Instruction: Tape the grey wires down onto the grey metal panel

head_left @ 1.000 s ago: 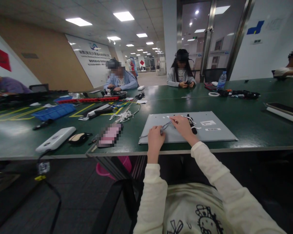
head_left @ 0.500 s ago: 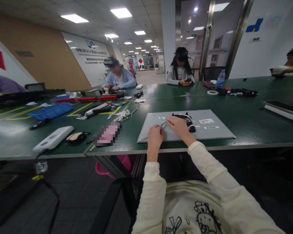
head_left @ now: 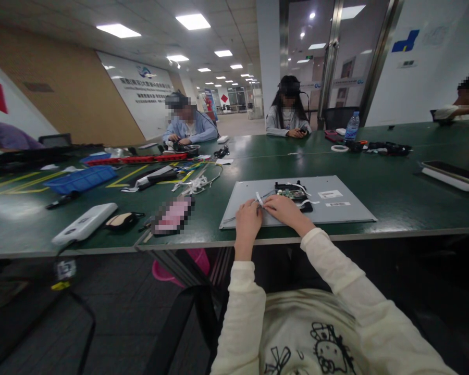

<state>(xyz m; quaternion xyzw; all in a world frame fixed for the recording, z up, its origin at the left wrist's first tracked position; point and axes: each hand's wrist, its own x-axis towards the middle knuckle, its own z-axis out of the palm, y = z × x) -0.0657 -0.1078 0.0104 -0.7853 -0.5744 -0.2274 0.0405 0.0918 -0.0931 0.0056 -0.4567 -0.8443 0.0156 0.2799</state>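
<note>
A flat grey panel [head_left: 347,213] lies on the table in front of me. On its back sits a black frame with a green circuit board [head_left: 291,194], crossed by white strips. A thin grey cable [head_left: 272,192] runs from the board towards my hands. My left hand [head_left: 248,217] is closed over the panel's left part, its fingertips pinching the cable. Against it, my right hand [head_left: 284,209] is closed, its fingers pinching at a small white strip [head_left: 259,198] that stands up between the hands. The fingertips are partly hidden.
A pink phone-like object [head_left: 174,214], a computer mouse [head_left: 123,220] and a white power bank [head_left: 86,223] lie to the left. Farther off are a blue tray [head_left: 82,179] and tangled white strips [head_left: 195,185]. A phone on a white box [head_left: 455,174] lies right. Several people sit around.
My right hand has moved down and left, closer to my left hand, showing more of the circuit board. The white strip now stands up between the hands. My left hand has barely moved.
</note>
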